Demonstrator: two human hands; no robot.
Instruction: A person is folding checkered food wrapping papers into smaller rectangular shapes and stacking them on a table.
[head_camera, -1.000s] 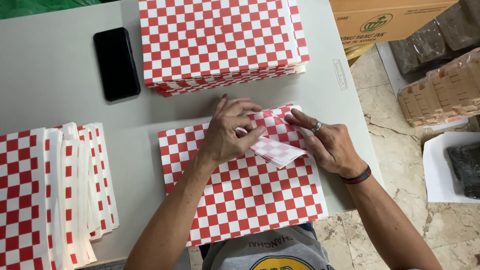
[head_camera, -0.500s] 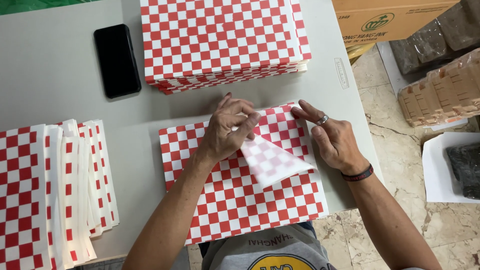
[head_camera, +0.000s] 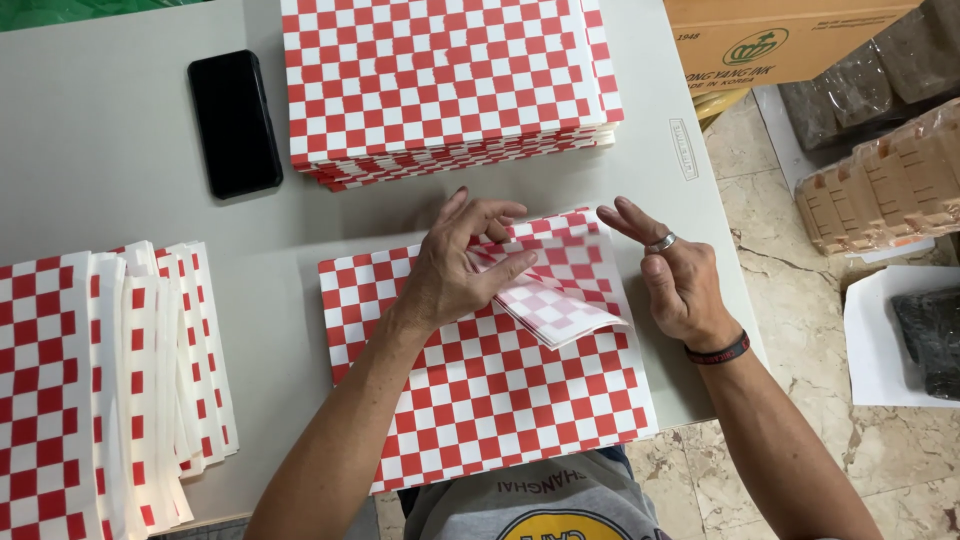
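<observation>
A red-and-white checkered paper sheet (head_camera: 500, 400) lies on the grey table (head_camera: 110, 150) in front of me. Its far right corner is folded down and inward, so the pale back of the flap (head_camera: 555, 310) shows. My left hand (head_camera: 460, 265) pinches that flap near the fold, with the thumb under it and the fingers on top. My right hand (head_camera: 675, 270), with a ring and a dark wristband, hovers just right of the sheet with fingers spread, holding nothing.
A thick stack of checkered sheets (head_camera: 445, 85) sits at the table's far side. A black phone (head_camera: 233, 122) lies left of it. Folded checkered pieces (head_camera: 100, 380) are fanned out at the left. Cardboard boxes (head_camera: 790, 40) and wrapped packs (head_camera: 880, 180) stand on the floor to the right.
The folded corner flap has been drawn further inward by my left hand. My right hand has let go of the sheet's edge and lifted away to the right with fingers spread.
</observation>
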